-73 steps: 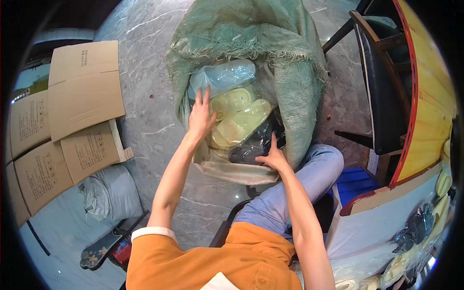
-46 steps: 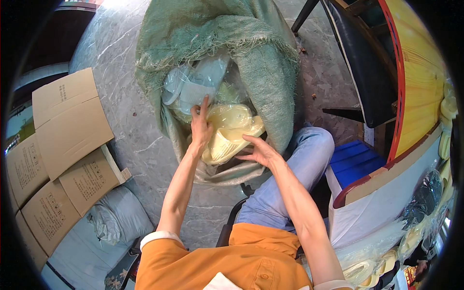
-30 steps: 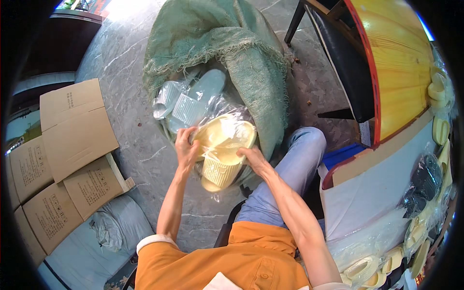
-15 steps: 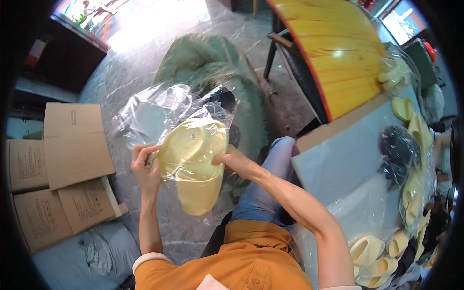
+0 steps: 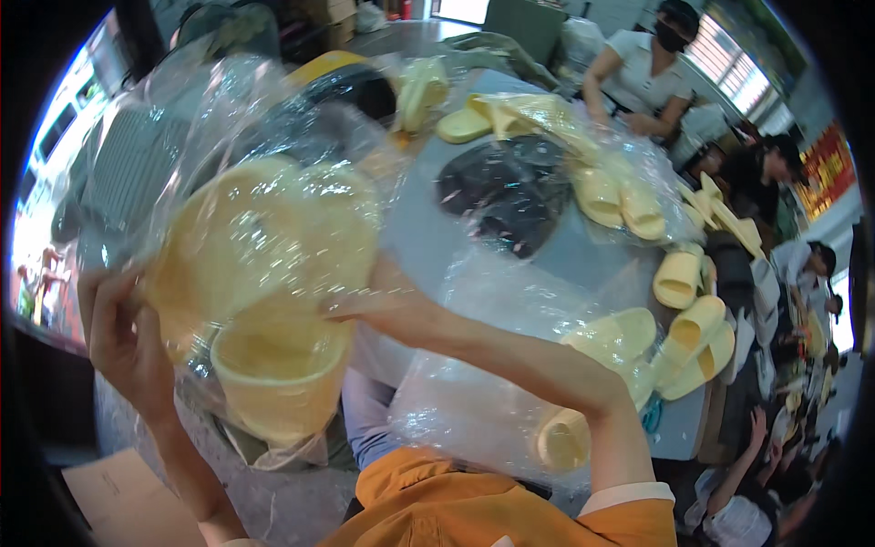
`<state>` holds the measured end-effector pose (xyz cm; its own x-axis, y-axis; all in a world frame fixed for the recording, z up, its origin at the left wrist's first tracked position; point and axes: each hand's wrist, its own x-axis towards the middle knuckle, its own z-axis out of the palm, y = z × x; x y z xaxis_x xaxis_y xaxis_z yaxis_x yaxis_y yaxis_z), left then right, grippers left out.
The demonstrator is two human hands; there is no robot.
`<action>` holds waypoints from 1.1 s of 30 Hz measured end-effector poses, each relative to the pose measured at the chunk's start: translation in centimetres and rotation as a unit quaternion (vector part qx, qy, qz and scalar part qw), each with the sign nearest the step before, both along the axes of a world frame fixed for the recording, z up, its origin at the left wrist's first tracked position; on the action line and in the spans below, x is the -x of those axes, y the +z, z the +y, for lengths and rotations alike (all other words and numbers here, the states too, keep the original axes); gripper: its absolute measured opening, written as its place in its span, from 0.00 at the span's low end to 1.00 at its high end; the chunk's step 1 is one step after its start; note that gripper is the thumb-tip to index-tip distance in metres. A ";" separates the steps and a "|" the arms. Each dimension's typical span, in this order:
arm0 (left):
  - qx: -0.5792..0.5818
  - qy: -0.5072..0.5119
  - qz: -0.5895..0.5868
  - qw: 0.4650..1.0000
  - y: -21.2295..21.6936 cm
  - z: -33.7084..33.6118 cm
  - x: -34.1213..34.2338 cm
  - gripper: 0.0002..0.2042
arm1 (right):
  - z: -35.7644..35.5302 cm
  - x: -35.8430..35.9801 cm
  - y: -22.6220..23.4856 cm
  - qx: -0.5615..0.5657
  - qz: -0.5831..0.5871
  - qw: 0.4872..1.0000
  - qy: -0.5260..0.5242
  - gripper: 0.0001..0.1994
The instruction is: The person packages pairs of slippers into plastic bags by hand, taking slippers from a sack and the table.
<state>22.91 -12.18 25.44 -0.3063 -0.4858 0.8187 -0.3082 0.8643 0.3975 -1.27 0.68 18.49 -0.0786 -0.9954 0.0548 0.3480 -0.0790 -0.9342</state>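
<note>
The bagged pale yellow slippers (image 5: 264, 251) are held raised, left of the grey table (image 5: 415, 223). The front slipper's long axis is aligned lengthwise from the orange shirt (image 5: 474, 510), strapped toe nearest, heel away. The left edge is gripped by the left hand's (image 5: 128, 342) curled fingers; the right edge is pinched by the right hand (image 5: 375, 303), its fingers mostly hidden.

Bagged yellow slippers (image 5: 260, 219) fill L-ctr of frame, no way thru there! Bare strip of counter (image 5: 415, 219) open nr ctr, betw. those & dark bagged slippers (image 5: 506, 196); clear plastic (image 5: 474, 392) clutters lower ctr, yellow pairs (image 5: 697, 328) crowd R.
</note>
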 end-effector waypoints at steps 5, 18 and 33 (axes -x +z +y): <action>0.025 -0.175 0.022 0.984 3.7 3.5 16.0 0.17 | 10.8 9.6 2.7 -0.005 0.115 0.964 -0.242 0.25; 0.010 -0.482 -0.097 0.871 -2.0 12.7 40.9 0.18 | 29.0 28.2 -6.6 0.021 0.013 0.750 -0.661 0.27; -0.349 -0.112 -0.069 0.928 -19.4 -8.6 3.1 0.14 | 33.7 29.6 -6.8 -0.125 0.202 0.765 -0.598 0.45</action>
